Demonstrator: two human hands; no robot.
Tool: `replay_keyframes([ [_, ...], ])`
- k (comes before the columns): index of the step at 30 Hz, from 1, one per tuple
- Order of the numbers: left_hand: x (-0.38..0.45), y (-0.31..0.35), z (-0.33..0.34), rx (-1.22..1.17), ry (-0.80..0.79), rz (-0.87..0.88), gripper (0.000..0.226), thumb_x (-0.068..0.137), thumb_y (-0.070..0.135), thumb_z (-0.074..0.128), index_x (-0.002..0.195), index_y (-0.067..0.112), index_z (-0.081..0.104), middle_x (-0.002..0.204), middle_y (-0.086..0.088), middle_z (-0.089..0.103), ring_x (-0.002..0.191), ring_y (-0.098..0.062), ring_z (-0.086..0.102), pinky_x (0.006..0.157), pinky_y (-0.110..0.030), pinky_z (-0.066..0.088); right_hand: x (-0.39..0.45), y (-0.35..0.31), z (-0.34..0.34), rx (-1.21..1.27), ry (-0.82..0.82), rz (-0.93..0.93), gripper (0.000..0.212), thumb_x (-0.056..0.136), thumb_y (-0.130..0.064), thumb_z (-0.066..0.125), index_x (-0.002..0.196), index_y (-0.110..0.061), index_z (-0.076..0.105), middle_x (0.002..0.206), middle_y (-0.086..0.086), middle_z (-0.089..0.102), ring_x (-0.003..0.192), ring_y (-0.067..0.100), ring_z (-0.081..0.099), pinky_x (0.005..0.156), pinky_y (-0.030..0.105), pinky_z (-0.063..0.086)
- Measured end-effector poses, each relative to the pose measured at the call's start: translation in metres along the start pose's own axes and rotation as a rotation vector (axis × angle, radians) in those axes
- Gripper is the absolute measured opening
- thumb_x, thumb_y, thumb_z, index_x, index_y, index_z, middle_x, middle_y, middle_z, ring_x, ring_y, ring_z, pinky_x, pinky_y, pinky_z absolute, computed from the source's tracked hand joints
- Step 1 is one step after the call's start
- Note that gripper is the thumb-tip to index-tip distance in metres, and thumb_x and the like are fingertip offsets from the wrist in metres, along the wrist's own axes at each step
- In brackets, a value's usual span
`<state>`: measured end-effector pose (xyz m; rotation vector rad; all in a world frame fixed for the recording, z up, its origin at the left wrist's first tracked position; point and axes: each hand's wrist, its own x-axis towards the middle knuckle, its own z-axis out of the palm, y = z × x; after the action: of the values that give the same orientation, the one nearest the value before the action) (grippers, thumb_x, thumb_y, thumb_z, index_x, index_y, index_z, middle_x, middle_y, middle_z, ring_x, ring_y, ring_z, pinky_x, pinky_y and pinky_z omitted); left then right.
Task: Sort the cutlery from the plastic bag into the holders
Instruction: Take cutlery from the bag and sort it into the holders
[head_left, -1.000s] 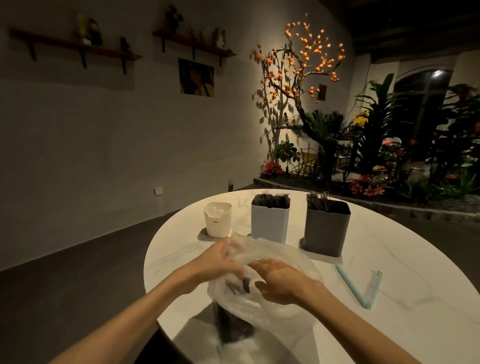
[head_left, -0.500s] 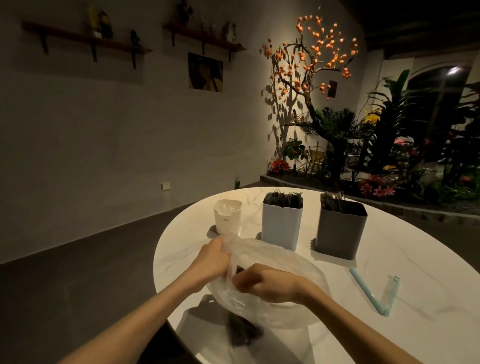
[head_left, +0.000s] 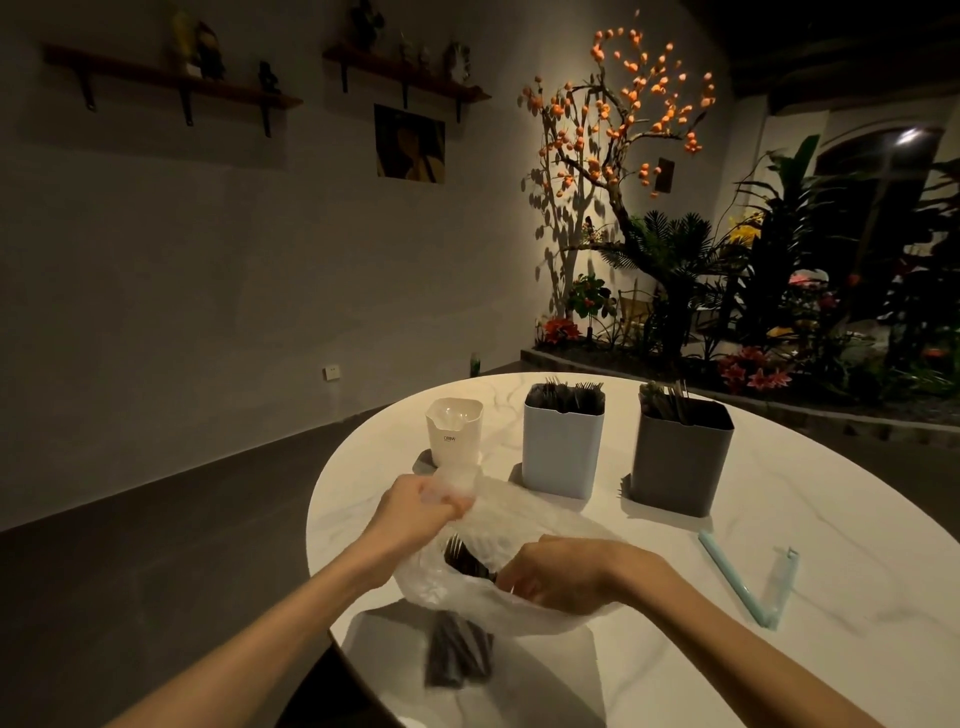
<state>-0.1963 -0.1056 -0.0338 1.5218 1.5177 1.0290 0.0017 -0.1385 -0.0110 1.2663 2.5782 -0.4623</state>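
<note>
Left hand (head_left: 421, 512): grip closed, pinching plastic bag (head_left: 524, 519) rim, lifted above bench (head_left: 779, 597). Right hand (head_left: 563, 574): fingers curled around black forks (head_left: 464, 560) at the bag mouth.

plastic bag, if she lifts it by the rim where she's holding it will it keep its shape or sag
The plastic bag will likely sag: it looks thin and crumpled where the left hand grips it. The dark cutlery weighing its low end would probably slide and pull it down.
</note>
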Motion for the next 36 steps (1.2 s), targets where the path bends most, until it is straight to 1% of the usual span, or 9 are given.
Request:
replay_keyframes([
  [4,0.000,-0.006,0.010,0.176,0.201,0.159,0.009,0.100,0.029,0.053,0.093,0.025,0.057,0.096,0.004,0.065,0.086,-0.022,0.061,0.072,-0.038,0.052,-0.001,-0.009,0.002,0.004,0.063,0.009,0.024,0.101,-0.012,0.042,0.096,-0.007,0.066,0.104,0.009,0.066,0.091,0.028,0.059,0.085,0.039,0.052],
  [8,0.005,-0.008,0.018,0.143,0.227,0.252,0.012,0.102,0.023,0.052,0.092,0.027,0.048,0.094,0.002,0.061,0.081,-0.017,0.058,0.065,-0.031,0.047,0.020,-0.012,-0.001,0.235,0.138,0.095,0.031,0.097,-0.010,0.048,0.118,-0.012,0.071,0.119,0.008,0.069,0.101,0.023,0.065,0.095,0.038,0.054],
  [12,0.009,-0.003,0.026,0.101,0.185,0.283,0.007,0.104,0.023,0.048,0.100,0.027,0.052,0.112,-0.003,0.061,0.095,-0.019,0.061,0.080,-0.031,0.053,0.050,-0.012,0.006,0.257,0.168,0.397,0.023,0.099,-0.027,0.052,0.090,-0.008,0.060,0.078,0.002,0.061,0.063,0.013,0.059,0.056,0.023,0.046],
  [15,0.010,-0.003,0.030,0.057,0.092,0.240,0.012,0.105,0.028,0.046,0.113,0.029,0.054,0.126,-0.002,0.056,0.111,-0.023,0.059,0.098,-0.044,0.051,0.067,-0.016,0.017,0.219,0.167,0.506,0.032,0.094,-0.045,0.055,0.094,-0.013,0.061,0.088,0.004,0.065,0.073,0.018,0.061,0.075,0.030,0.057],
  [26,0.008,-0.002,0.025,-0.088,0.014,0.086,0.029,0.103,0.039,0.050,0.131,0.030,0.051,0.130,0.000,0.055,0.118,-0.022,0.058,0.095,-0.036,0.049,0.101,-0.024,0.028,0.246,0.217,0.524,0.023,0.100,-0.017,0.054,0.122,-0.011,0.060,0.103,0.006,0.056,0.105,0.025,0.061,0.092,0.035,0.048],
  [30,0.010,-0.002,0.016,-0.092,0.001,0.081,0.038,0.099,0.039,0.058,0.135,0.029,0.050,0.130,0.001,0.059,0.118,-0.022,0.060,0.103,-0.046,0.052,0.089,-0.016,0.015,0.556,0.178,0.460,0.033,0.099,-0.011,0.052,0.132,-0.004,0.058,0.116,0.011,0.059,0.101,0.023,0.055,0.095,0.036,0.047],
  [32,0.010,0.002,0.012,-0.106,0.021,0.097,0.041,0.092,0.037,0.069,0.128,0.027,0.053,0.126,0.001,0.062,0.113,-0.020,0.061,0.100,-0.046,0.054,0.079,-0.018,0.004,0.694,0.133,0.483,0.037,0.104,-0.014,0.047,0.138,-0.001,0.050,0.133,0.017,0.056,0.118,0.028,0.055,0.104,0.036,0.042],
  [34,0.008,0.010,0.006,-0.163,0.014,0.102,0.061,0.074,0.046,0.079,0.125,0.025,0.055,0.125,0.000,0.061,0.112,-0.021,0.060,0.099,-0.046,0.054,0.073,-0.020,-0.004,0.806,0.141,0.502,0.034,0.104,-0.018,0.049,0.133,-0.003,0.053,0.120,0.015,0.058,0.115,0.028,0.057,0.097,0.035,0.045],
  [36,0.006,0.019,0.000,-0.290,-0.104,0.095,0.078,0.061,0.059,0.077,0.128,0.025,0.057,0.127,-0.002,0.062,0.115,-0.021,0.061,0.103,-0.046,0.050,0.062,-0.016,-0.009,0.934,0.186,0.429,0.026,0.102,-0.014,0.049,0.124,-0.004,0.057,0.102,0.006,0.058,0.093,0.017,0.059,0.090,0.031,0.049],
])
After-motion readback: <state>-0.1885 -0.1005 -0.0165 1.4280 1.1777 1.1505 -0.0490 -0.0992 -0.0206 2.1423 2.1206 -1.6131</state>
